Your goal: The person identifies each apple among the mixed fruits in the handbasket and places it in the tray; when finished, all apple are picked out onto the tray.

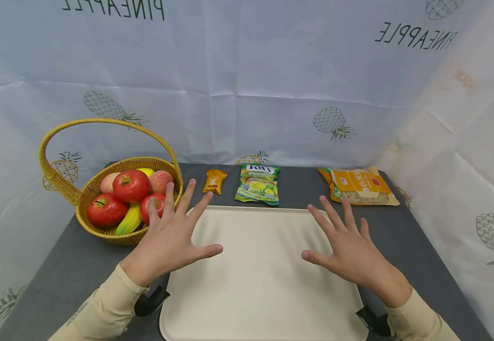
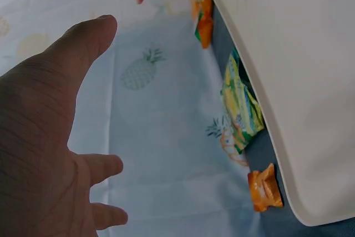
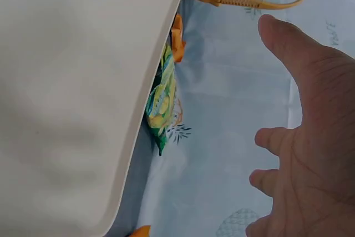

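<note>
Surface finishes: the tray (image 1: 251,289) is smooth, matt and plastic-looking, the table (image 1: 400,241) dull and fabric-like, and the basket (image 1: 114,239) a ridged, wicker-like weave with slight sheen. The apples (image 1: 132,186) are smooth and glossy, the peaches (image 1: 161,181) matt; the green packet (image 1: 258,184) is crinkled, shiny film (the backdrop (image 1: 268,57), by contrast, is creased, thin sheeting).

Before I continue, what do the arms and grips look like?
The long beige fabric left sleeve bears an unreadable dark marking; the right sleeve is matching beige fabric. Angular black pieces show at both wrists. Left grip and right grip are ungloved.
</note>
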Demonstrator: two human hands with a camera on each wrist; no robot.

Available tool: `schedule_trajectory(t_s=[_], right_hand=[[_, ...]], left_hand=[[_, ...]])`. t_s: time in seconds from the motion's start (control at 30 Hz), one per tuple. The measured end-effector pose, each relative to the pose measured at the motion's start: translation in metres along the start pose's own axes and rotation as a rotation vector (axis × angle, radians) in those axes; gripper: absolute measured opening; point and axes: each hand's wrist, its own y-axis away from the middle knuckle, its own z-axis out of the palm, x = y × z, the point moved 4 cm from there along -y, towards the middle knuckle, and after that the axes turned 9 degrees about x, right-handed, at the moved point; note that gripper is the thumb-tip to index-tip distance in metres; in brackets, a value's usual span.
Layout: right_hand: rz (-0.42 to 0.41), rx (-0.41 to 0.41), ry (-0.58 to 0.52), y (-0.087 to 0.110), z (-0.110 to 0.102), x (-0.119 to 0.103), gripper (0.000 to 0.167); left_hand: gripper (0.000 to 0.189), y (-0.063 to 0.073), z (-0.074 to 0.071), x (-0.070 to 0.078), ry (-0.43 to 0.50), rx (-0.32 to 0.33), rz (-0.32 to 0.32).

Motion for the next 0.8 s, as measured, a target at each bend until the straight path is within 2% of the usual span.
schedule_trajectory(t_s=[0.17, 0.33, 0.43, 0.6, 0.73, 0.8], right_hand=[[-0.003, -0.018, -0.041, 0.005, 0.006, 0.008, 0.101], [0.011, -0.101, -0.132, 0.015, 0.021, 0.025, 0.101], [0.008, -0.142, -0.191, 0.022, 0.033, 0.036, 0.102], [-0.003, -0.156, -0.237, 0.034, 0.048, 0.051, 0.107], [-0.001, -0.177, -0.241, 0.044, 0.059, 0.060, 0.112], [-0.003, -0.189, -0.235, 0.048, 0.064, 0.063, 0.114]], left_hand=[[0.110, 0.000, 0.000, -0.005, 0.003, 0.000, -0.006], [0.102, 0.001, -0.001, -0.019, 0.044, 0.013, 0.019], [0.094, 0.001, -0.003, -0.032, 0.095, 0.065, 0.078], [0.085, 0.001, -0.013, -0.057, 0.125, 0.199, 0.174], [0.080, 0.001, -0.024, -0.083, 0.139, 0.265, 0.196], [0.078, 0.001, -0.029, -0.098, 0.147, 0.277, 0.186]])
